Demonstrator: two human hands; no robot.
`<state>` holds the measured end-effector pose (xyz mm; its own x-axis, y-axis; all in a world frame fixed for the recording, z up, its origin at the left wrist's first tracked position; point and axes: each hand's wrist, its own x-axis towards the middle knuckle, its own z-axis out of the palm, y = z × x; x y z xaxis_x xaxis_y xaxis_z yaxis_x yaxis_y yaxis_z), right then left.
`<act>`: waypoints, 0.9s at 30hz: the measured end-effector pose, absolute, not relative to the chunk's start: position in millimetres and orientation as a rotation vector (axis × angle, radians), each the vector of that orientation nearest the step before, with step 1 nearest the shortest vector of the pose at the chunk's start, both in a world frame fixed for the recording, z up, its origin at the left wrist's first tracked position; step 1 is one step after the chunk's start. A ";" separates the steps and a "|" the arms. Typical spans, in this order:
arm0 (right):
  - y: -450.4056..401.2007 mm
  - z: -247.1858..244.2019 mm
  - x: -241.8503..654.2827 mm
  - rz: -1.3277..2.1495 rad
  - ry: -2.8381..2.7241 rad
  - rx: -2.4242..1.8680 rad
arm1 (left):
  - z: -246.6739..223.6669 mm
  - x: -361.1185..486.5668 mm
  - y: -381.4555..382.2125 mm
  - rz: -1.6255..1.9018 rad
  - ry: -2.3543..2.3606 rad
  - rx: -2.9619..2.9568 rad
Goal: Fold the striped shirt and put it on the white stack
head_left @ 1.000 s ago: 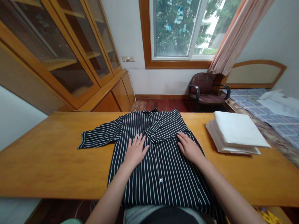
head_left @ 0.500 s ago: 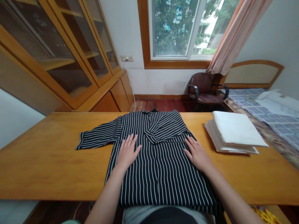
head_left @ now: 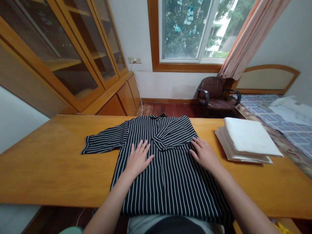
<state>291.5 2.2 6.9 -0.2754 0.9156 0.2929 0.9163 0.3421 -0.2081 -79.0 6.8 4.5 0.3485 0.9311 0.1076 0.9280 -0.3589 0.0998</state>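
A black shirt with white stripes (head_left: pixel 168 175) lies front side up across the wooden table (head_left: pixel 58 165), its collar toward the far edge and its hem at the near edge by my body. The left-side sleeve (head_left: pixel 104 139) stretches out flat over the table. On the right, the other sleeve (head_left: pixel 176 133) is folded inward across the chest. My left hand (head_left: pixel 139 159) rests on the left part of the shirt front with fingers spread. Near the folded sleeve's lower edge, my right hand (head_left: pixel 203 154) lies on the right part, fingers stretched out. Neither hand grips the cloth.
A stack of white folded items (head_left: pixel 248 138) sits on the table's right side. Past the table are a glass-door cabinet (head_left: pixel 80 48), a brown armchair (head_left: pixel 211 92) and a bed (head_left: pixel 275 110). A white cable (head_left: pixel 138 89) hangs from the wall socket.
My left hand has slid a little to the right over the shirt. My right hand has shifted slightly up and inward. The sleeves lie as before, and the view has turned slightly.
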 end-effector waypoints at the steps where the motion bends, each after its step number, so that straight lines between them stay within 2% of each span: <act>1: 12.2 12.4 283.9 -0.003 -2.239 -1.593 | 4.5 -75.8 9.3 0.240 1.756 2.564; 5: 50.5 14.3 248.2 0.007 -2.226 -1.543 | 0.0 -64.5 15.2 0.265 1.765 2.528; 10: 71.0 -12.4 224.7 0.056 -2.279 -1.623 | -6.1 -62.1 10.8 0.279 1.783 2.517; 27: 27.0 -20.3 231.8 0.004 -2.329 -1.780 | -6.2 -65.4 -17.8 0.216 1.726 2.580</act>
